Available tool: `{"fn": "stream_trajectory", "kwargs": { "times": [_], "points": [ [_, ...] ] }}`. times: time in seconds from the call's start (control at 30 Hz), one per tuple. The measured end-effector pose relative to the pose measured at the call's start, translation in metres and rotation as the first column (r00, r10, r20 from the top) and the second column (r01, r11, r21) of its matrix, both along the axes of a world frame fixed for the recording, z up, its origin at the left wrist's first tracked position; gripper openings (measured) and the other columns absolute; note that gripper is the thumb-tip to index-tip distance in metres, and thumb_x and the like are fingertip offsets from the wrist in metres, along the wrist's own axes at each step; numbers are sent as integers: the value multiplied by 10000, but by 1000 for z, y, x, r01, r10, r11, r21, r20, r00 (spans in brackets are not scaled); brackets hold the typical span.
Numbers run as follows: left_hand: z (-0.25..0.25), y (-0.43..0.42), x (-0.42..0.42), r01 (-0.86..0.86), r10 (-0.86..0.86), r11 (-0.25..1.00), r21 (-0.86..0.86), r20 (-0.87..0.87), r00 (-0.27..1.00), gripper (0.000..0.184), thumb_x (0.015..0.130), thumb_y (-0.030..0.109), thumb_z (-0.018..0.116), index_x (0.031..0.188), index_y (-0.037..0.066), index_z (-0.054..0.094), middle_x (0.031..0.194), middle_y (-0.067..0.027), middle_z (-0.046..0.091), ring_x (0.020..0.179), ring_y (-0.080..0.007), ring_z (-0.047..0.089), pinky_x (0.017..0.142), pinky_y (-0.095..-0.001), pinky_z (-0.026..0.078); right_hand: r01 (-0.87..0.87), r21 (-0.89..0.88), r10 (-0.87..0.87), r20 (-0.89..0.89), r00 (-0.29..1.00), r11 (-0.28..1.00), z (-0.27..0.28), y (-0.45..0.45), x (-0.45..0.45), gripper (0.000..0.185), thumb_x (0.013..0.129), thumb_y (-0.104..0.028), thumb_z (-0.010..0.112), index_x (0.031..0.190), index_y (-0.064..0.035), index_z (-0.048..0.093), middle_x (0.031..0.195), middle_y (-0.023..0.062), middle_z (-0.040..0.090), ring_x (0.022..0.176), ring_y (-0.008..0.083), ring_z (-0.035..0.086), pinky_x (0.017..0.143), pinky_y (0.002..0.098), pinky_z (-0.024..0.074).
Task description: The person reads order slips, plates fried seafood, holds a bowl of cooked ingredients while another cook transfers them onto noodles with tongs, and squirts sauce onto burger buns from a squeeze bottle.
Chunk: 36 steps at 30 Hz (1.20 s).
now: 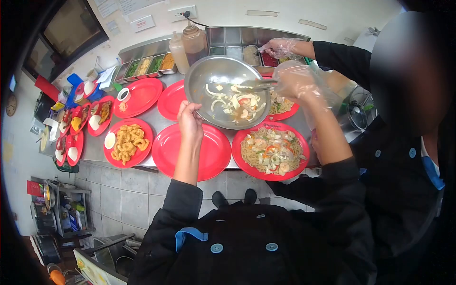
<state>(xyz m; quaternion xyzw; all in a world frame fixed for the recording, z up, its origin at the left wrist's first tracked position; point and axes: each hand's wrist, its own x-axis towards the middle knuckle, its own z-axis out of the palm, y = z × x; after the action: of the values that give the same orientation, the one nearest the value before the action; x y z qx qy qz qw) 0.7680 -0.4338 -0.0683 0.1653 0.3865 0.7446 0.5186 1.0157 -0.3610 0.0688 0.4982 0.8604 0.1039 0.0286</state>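
Observation:
My bare left hand point(190, 115) grips the near-left rim of a steel mixing bowl point(202, 76), tilted above the red plates. Sauce, cut vegetables and what looks like shrimp lie inside the bowl. In a clear plastic glove, my right hand point(297, 81) is closed on metal tongs point(259, 85), whose tips reach into the bowl. Below it on the right, a red oval plate point(239, 164) carries noodles point(275, 151) topped with shrimp and vegetables. Bare red surface shows on the plate point(190, 152) under my left forearm. Another noodle plate point(288, 113) is partly hidden behind the bowl.
At right, a co-worker's gloved hand point(280, 48) reaches over topping pans point(270, 59). Squeeze bottles point(194, 42) stand behind the bowl, beside pans of chopped toppings point(145, 66). A plate of fried food point(128, 147) and several rice plates point(100, 116) fill the left side.

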Motion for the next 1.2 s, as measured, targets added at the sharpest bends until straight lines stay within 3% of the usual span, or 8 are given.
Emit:
{"fn": "stream_trajectory", "kwargs": {
  "times": [0.1,0.17,0.5,0.67,0.77,0.9,1.1,1.2],
  "points": [
    [-1,1,0,12,-12,1000,-6,-20,1000,182,741,-11,530,684,126,424,575,28,451,449,-73,401,435,-234,384,77,-86,-74,32,997,993,17,-13,3,164,675,-89,602,809,-31,676,841,191,655,821,327,652,709,404,524],
    [6,1,3,18,-19,1000,-18,-53,998,179,742,-11,528,689,125,425,571,29,444,450,-72,401,432,-238,384,-29,91,32,-30,999,995,0,-9,13,142,663,-81,616,785,-33,670,841,187,651,816,321,649,697,400,519],
    [10,1,7,32,-33,999,-6,-65,997,169,738,-12,528,696,124,437,588,20,477,446,-72,406,419,-228,348,-180,190,170,67,983,965,-9,8,28,157,646,-62,632,798,-37,664,833,167,650,806,323,646,676,406,510],
    [9,4,9,12,-13,1000,-15,-42,999,171,738,-17,526,694,122,438,594,12,492,434,-71,410,401,-232,361,11,2,-11,-5,1000,1000,19,-20,8,228,603,-145,664,812,-53,673,873,177,654,847,330,637,746,407,514],
    [14,3,13,14,-14,1000,0,-62,998,173,738,-16,530,690,121,436,592,14,495,430,-68,406,398,-230,364,14,-166,-16,-10,1000,986,-6,-6,15,298,596,-213,690,834,-42,641,901,168,639,871,327,614,770,418,494],
    [15,5,12,41,-37,998,41,-104,994,179,738,-16,536,686,121,433,587,19,491,426,-64,395,394,-226,361,7,-169,-1,36,999,986,-35,8,21,286,616,-231,678,819,-32,643,886,173,638,874,333,613,761,414,497],
    [11,14,11,49,-46,998,29,-97,994,204,724,-36,543,673,127,430,567,32,458,431,-61,373,397,-205,327,-41,15,41,28,999,999,-64,19,28,257,639,-187,659,864,-62,670,885,147,662,853,311,647,750,411,518],
    [6,22,15,-8,8,1000,0,-86,996,216,724,-41,552,671,127,426,568,36,448,442,-55,365,406,-201,299,44,72,-42,-35,999,996,-72,12,28,231,661,-190,666,848,-55,665,900,136,661,851,289,649,740,410,520]
  ]
}}
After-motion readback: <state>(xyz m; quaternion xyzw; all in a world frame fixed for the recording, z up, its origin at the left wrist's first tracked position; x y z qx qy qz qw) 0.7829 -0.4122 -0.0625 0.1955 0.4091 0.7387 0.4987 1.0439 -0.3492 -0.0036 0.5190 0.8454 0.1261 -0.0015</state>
